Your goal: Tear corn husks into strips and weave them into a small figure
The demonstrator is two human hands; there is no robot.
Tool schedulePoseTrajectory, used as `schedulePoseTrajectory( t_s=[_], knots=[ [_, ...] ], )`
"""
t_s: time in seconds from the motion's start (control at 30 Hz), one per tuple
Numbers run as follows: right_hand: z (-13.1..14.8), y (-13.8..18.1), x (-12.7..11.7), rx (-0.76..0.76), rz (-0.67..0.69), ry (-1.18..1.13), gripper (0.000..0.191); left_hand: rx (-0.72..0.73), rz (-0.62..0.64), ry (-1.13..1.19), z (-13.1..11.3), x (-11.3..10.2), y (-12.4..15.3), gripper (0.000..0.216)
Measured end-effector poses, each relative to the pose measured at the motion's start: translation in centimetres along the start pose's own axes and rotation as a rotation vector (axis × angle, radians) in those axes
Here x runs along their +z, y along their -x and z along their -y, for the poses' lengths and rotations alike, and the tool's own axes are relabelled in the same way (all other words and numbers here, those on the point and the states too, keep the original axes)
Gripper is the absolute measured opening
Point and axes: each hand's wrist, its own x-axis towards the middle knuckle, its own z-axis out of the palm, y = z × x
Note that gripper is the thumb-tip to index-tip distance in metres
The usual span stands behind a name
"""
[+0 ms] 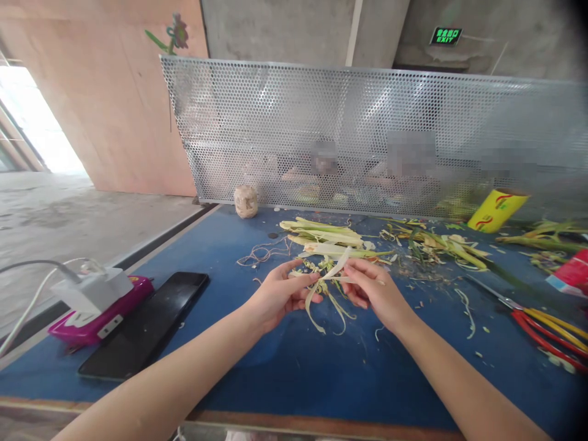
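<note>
My left hand [282, 294] is closed in a pinch on pale corn husk strips [337, 263], with thin curled ends hanging below the fingers. From the other side, my right hand [374, 290] pinches the same strips between thumb and fingertips. The two hands are a short way apart above the blue table [294, 373]. Just beyond them lies a pile of pale green corn husks [321, 233]. Shredded green bits show behind the fingers, partly hidden.
Scissors with red and yellow handles [546, 327] lie at right, near more husks [450, 248] and a yellow roll [497, 210]. At left are a black phone [147, 324] and a magenta power strip [103, 327]. A twine ball [246, 202] stands before the perforated metal screen [275, 110]; people sit behind it.
</note>
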Motion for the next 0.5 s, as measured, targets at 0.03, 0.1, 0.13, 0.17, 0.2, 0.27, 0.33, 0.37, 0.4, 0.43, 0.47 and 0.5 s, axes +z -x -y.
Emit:
schedulePoseTrajectory(
  t_s=[0.03,0.1,0.13,0.17,0.2,0.27,0.33,0.37,0.4,0.43,0.47,0.5],
  knots=[
    [-0.01,-0.10,-0.06,0.005,-0.021,-0.032,0.021,0.014,0.005,0.015,-0.04,0.04,0.04,0.079],
    [-0.10,-0.23,-0.11,0.028,-0.038,-0.070,0.019,0.039,0.008,0.026,-0.08,0.13,0.12,0.078],
    [-0.18,-0.25,-0.11,0.043,-0.031,-0.072,0.018,0.051,0.010,0.030,-0.07,0.16,0.15,0.078],
    [-0.27,-0.25,-0.09,0.058,-0.016,-0.063,0.018,0.063,0.014,0.034,-0.03,0.19,0.17,0.079],
    [-0.37,-0.24,-0.07,0.066,0.004,-0.048,0.018,0.073,0.023,0.036,0.04,0.21,0.20,0.081],
    [-0.56,-0.18,-0.07,0.045,0.046,0.002,0.019,0.090,0.048,0.033,0.21,0.26,0.23,0.087],
    [-0.70,-0.12,-0.18,-0.017,0.062,0.058,0.023,0.109,0.078,0.019,0.38,0.32,0.27,0.092],
    [-0.72,-0.08,-0.27,-0.052,0.057,0.088,0.026,0.120,0.086,0.012,0.43,0.35,0.29,0.093],
    [-0.70,-0.03,-0.37,-0.088,0.042,0.120,0.028,0.129,0.088,0.006,0.46,0.38,0.31,0.093],
    [-0.64,0.03,-0.47,-0.126,0.022,0.152,0.029,0.136,0.084,0.002,0.46,0.42,0.32,0.092],
    [-0.54,0.11,-0.54,-0.170,0.000,0.188,0.027,0.137,0.075,0.000,0.44,0.44,0.33,0.091],
    [-0.39,0.21,-0.58,-0.226,-0.019,0.232,0.024,0.138,0.061,0.001,0.41,0.46,0.33,0.091]
  ],
)
